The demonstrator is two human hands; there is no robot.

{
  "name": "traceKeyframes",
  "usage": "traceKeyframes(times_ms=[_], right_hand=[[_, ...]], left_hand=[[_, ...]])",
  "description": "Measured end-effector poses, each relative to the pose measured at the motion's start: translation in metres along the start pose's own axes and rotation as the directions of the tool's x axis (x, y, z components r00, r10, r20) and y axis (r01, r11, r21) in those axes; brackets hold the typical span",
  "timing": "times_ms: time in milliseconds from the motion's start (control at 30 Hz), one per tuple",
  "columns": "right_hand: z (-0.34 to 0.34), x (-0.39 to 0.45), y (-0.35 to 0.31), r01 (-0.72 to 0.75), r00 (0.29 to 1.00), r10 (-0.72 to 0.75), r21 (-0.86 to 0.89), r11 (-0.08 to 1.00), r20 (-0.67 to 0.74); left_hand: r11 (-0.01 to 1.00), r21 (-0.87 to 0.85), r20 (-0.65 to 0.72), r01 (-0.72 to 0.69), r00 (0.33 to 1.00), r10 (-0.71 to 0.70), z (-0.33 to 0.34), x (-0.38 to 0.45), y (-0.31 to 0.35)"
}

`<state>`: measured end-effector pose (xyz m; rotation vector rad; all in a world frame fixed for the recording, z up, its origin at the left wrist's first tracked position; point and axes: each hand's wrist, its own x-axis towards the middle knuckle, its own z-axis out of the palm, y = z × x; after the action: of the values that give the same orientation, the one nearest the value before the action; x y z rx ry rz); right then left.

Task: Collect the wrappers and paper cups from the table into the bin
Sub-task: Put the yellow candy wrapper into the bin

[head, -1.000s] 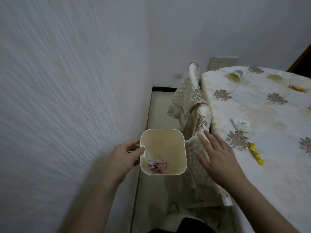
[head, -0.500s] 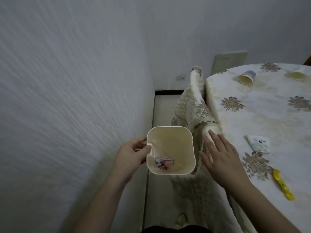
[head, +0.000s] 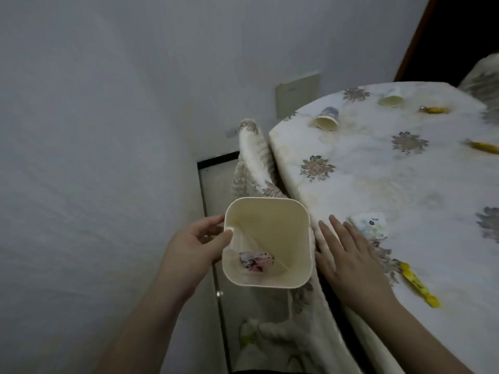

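**Head view: bin held beside the littered table**

Head camera looks down on a cream bin [head: 305, 238] gripped at its 9 o'clock rim by the left hand [head: 191, 249], thumb inside, fingers clamped outside. One pink printed wrapper [head: 256, 261] lies at the bottom. At the bin's 3 o'clock, the right hand [head: 348, 257] rests flat on the table [head: 378, 184] edge, fingers spread and holding nothing. A white wrapper [head: 370, 224] lies just past its fingertips at 1 o'clock; a yellow wrapper [head: 417, 284] lies at its 3 o'clock. Two paper cups [head: 326, 119] [head: 391, 100] lie tipped at the table's 12 o'clock, with two more yellow wrappers [head: 434, 110] [head: 484, 146] beyond.
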<state>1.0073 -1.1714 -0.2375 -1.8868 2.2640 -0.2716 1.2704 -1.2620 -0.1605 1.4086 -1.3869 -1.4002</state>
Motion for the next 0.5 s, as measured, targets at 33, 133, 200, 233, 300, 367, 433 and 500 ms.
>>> traceKeyframes(times_ms=[33,133,200,233,300,367,433,500], right_hand=[[-0.002,0.001,0.005,-0.039,0.999,0.039,-0.003,0.999,-0.01],[-0.002,0.001,0.02,-0.154,0.986,0.152,-0.02,0.988,-0.061],[0.0,0.0,0.027,-0.247,0.968,0.246,-0.012,0.969,-0.055],[0.002,0.0,0.03,-0.292,0.955,0.291,-0.01,0.956,-0.056],[0.003,-0.003,0.034,-0.386,0.921,0.385,-0.01,0.922,-0.061],[0.003,-0.005,0.035,-0.463,0.883,0.461,-0.004,0.886,-0.085],[0.002,-0.007,0.036,-0.526,0.847,0.523,-0.01,0.85,-0.092],[0.002,-0.013,0.039,-0.582,0.811,0.579,-0.003,0.813,-0.086]], left_hand=[[1.0,0.001,0.036,0.001,0.999,-0.001,0.006,0.013,0.004],[1.0,-0.004,0.164,-0.009,0.986,0.01,0.025,0.051,0.014],[0.999,-0.002,0.266,-0.035,0.963,0.035,0.039,0.076,0.023],[0.999,0.0,0.315,-0.047,0.948,0.044,0.047,0.089,0.026],[0.999,-0.004,0.4,-0.051,0.915,0.049,0.063,0.112,0.031],[0.999,-0.007,0.473,-0.048,0.88,0.046,0.078,0.132,0.035],[0.998,0.018,0.556,-0.062,0.83,0.041,0.094,0.147,0.034],[0.996,0.054,0.619,-0.073,0.785,0.024,0.112,0.159,0.033]])
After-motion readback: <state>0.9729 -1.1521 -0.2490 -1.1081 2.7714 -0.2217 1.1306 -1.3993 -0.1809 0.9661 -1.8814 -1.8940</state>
